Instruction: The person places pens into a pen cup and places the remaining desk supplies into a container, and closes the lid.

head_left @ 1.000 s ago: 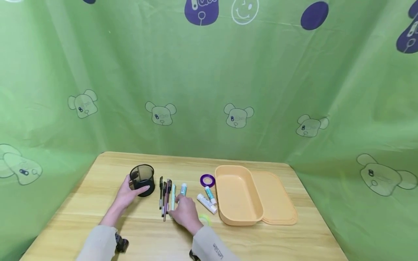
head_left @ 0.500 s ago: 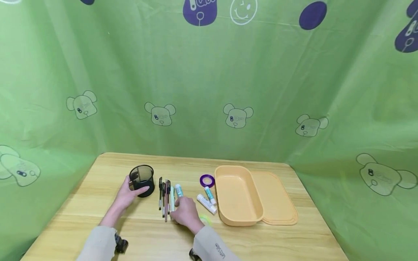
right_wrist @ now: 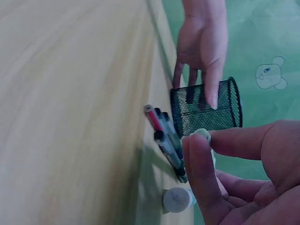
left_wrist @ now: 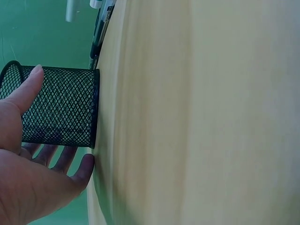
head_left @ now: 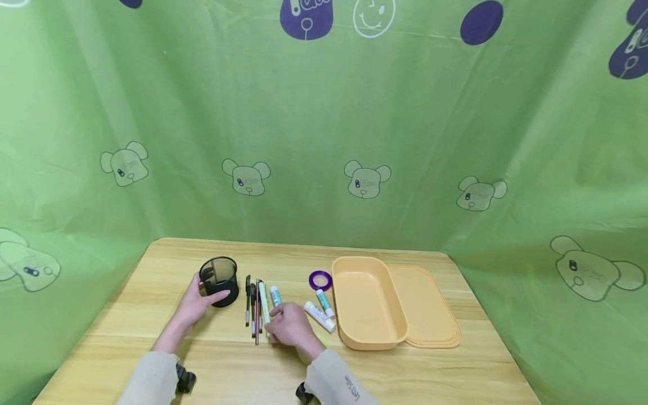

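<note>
My left hand [head_left: 196,301] grips a black mesh pen cup [head_left: 223,287] that stands upright on the table, thumb on the near side and fingers behind it. Between thumb and fingertips, my right hand [head_left: 293,326] pinches the lower end of a pale green pen [head_left: 265,304]. In the left wrist view the pale green pen [left_wrist: 71,10] shows apart from the tabletop. Several black-capped pens [head_left: 247,304] and a dark red pencil [head_left: 257,320] lie side by side between cup and hand. A glue stick [head_left: 275,296] lies just beyond my right fingers.
Two more glue sticks [head_left: 320,316] lie right of my right hand, near a purple tape roll [head_left: 320,273]. A yellow-green roll is mostly hidden by that hand. Further right stand an orange box [head_left: 372,343] and its flat lid [head_left: 430,309]. A green curtain [head_left: 314,219] surrounds the table.
My right hand has pinched the pale green pen and raised it slightly beside the dark pens. The nearby glue stick has shifted left. My left hand keeps its grip on the pen cup.
</note>
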A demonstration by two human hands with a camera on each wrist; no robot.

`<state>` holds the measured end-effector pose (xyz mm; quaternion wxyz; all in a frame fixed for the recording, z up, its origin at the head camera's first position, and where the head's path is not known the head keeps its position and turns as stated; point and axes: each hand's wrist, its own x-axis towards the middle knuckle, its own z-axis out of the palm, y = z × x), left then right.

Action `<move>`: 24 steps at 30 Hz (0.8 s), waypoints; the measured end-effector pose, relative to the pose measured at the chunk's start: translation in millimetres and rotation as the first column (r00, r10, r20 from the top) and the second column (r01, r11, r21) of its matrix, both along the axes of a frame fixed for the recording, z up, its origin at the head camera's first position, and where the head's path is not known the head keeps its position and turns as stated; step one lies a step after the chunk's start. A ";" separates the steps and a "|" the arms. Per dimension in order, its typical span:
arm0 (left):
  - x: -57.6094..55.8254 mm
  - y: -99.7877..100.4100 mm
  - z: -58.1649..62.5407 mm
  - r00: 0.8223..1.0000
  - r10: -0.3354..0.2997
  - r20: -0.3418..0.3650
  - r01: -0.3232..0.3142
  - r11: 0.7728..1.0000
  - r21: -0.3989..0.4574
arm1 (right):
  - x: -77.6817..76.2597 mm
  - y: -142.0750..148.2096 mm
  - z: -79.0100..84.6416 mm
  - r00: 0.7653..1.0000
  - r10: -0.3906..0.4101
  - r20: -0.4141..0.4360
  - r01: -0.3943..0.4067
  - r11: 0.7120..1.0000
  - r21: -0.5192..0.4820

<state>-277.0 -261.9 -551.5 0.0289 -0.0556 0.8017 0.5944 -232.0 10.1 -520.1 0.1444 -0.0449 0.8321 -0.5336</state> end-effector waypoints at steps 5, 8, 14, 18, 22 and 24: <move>0.5 -0.9 0.3 1.000 -0.014 -0.014 0.014 1.000 -0.008 | -3.8 2.1 7.9 0.999 -0.004 0.045 0.007 0.997 -0.077; 1.9 -0.4 0.9 1.000 -0.019 -0.018 0.018 1.000 -0.018 | -6.1 3.0 10.9 0.999 0.004 0.043 0.000 0.994 -0.108; 5.3 0.0 -0.1 0.999 -0.023 -0.031 0.022 1.000 -0.013 | -10.7 3.7 12.8 1.000 0.022 0.010 -0.020 0.988 -0.153; 8.1 0.4 0.2 0.999 -0.033 -0.034 0.032 0.999 -0.016 | -13.6 3.6 14.5 0.996 0.039 -0.076 -0.048 0.990 -0.129; 11.4 0.8 1.1 0.998 -0.041 -0.047 0.041 0.999 0.001 | -18.2 2.5 19.4 0.979 0.073 -0.190 -0.095 0.990 -0.108; 12.5 0.6 1.3 0.998 -0.044 -0.050 0.045 0.999 0.007 | -21.0 2.0 23.0 0.970 0.089 -0.228 -0.119 0.985 -0.123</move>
